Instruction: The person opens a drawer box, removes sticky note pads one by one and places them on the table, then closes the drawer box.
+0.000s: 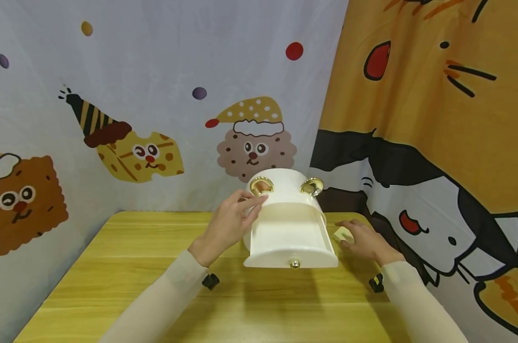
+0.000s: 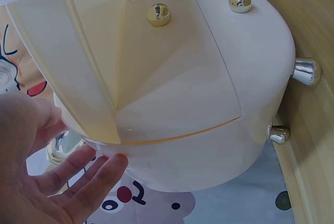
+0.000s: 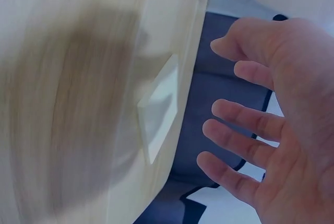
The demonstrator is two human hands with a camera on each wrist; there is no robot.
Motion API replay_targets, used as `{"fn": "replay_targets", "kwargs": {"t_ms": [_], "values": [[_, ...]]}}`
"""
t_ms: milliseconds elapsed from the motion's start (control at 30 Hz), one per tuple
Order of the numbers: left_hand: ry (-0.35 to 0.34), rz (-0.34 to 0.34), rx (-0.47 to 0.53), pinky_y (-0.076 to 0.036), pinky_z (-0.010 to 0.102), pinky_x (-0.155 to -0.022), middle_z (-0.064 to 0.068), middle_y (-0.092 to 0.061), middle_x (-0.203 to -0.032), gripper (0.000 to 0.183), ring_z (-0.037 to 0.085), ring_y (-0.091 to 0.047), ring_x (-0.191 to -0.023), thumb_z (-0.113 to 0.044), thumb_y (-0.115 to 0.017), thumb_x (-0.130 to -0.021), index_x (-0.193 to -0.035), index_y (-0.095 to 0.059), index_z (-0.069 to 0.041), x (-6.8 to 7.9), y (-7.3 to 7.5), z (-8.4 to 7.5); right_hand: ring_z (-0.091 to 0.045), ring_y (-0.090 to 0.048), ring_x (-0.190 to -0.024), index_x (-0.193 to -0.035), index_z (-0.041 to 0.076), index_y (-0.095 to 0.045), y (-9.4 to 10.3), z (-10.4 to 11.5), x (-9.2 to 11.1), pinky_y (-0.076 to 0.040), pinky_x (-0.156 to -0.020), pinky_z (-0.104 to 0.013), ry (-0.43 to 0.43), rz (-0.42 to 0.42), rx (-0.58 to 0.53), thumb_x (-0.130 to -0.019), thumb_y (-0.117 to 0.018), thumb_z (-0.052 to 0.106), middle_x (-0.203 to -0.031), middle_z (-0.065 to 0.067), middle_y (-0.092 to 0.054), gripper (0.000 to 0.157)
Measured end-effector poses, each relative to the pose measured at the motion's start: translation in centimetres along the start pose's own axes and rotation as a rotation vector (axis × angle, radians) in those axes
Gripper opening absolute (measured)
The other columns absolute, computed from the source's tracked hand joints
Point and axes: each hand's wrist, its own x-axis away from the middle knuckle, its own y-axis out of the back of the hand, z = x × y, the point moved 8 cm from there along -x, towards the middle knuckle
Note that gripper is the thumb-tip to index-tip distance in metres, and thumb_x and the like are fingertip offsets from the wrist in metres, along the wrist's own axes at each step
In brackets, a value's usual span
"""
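Observation:
A white rounded cabinet [image 1: 280, 183] with gold ear-like trims stands on the table, its top drawer [image 1: 290, 257] pulled out by its gold knob side facing me. My left hand [image 1: 230, 216] is at the cabinet's upper left side. In the left wrist view its fingers [image 2: 96, 182] stretch along the white edge, fingertips right at the surface. To the cabinet's right, my right hand [image 1: 366, 240] hovers by a pale cream flat block [image 3: 159, 109] lying on the table. In the right wrist view a gap shows between the spread fingers [image 3: 235, 174] and the block.
The cabinet has lower drawers with gold knobs [image 2: 240, 2] and short metallic feet [image 2: 306, 71]. A wood-grain table [image 1: 126, 276] lies beneath. Behind it hangs a cloth printed with cartoon figures [image 1: 138, 157]; another cartoon cloth [image 1: 426, 119] is at right.

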Motion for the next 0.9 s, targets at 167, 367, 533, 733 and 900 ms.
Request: {"fn": "replay_targets", "kwargs": {"t_ms": [167, 367, 533, 733, 900], "values": [[-0.007, -0.010, -0.001, -0.065, 0.029, -0.071, 0.014, -0.077, -0.123, 0.032, 0.020, -0.074, -0.089, -0.018, -0.079, -0.114, -0.146, -0.084, -0.016, 0.0, 0.0, 0.0, -0.051, -0.074, -0.131, -0.161, 0.015, -0.069, 0.8, 1.1, 0.8, -0.067, -0.087, -0.072, 0.028, -0.057, -0.006, -0.107, -0.084, 0.025, -0.155, -0.025, -0.071, 0.057], [0.009, 0.008, 0.000, -0.065, 0.029, -0.071, 0.014, -0.077, -0.125, 0.032, 0.020, -0.074, -0.090, -0.019, -0.077, -0.115, -0.147, -0.083, -0.018, -0.1, -0.1, 0.0, -0.044, -0.078, -0.121, -0.159, 0.025, -0.072, 1.4, 0.7, 1.2, -0.066, -0.076, -0.064, 0.135, -0.191, -0.051, -0.109, -0.081, 0.039, -0.148, -0.017, -0.076, 0.052], [0.009, 0.010, -0.004, -0.064, 0.028, -0.070, 0.013, -0.077, -0.125, 0.033, 0.019, -0.074, -0.089, -0.019, -0.077, -0.115, -0.148, -0.083, -0.018, -0.1, -0.1, 0.0, -0.042, -0.078, -0.121, -0.158, 0.023, -0.071, 2.4, 2.0, 2.0, -0.068, -0.079, -0.063, 0.127, -0.239, -0.049, -0.108, -0.083, 0.032, -0.146, -0.017, -0.076, 0.053], [0.014, 0.013, 0.001, -0.064, 0.028, -0.070, 0.013, -0.077, -0.126, 0.033, 0.019, -0.074, -0.089, -0.020, -0.076, -0.116, -0.148, -0.083, -0.019, -0.1, -0.1, 0.0, -0.043, -0.080, -0.122, -0.156, 0.014, -0.071, 4.4, 4.9, 3.4, -0.070, -0.085, -0.062, 0.081, -0.269, -0.026, -0.107, -0.083, 0.018, -0.146, -0.018, -0.078, 0.051], [0.020, 0.013, 0.012, -0.064, 0.028, -0.070, 0.014, -0.076, -0.126, 0.033, 0.020, -0.075, -0.088, -0.019, -0.077, -0.116, -0.148, -0.083, -0.018, 0.0, -0.1, 0.1, -0.042, -0.082, -0.115, -0.152, 0.012, -0.073, 5.6, 6.3, 4.3, -0.070, -0.079, -0.058, 0.124, -0.358, -0.014, -0.104, -0.086, 0.012, -0.136, -0.017, -0.079, 0.049]]}}
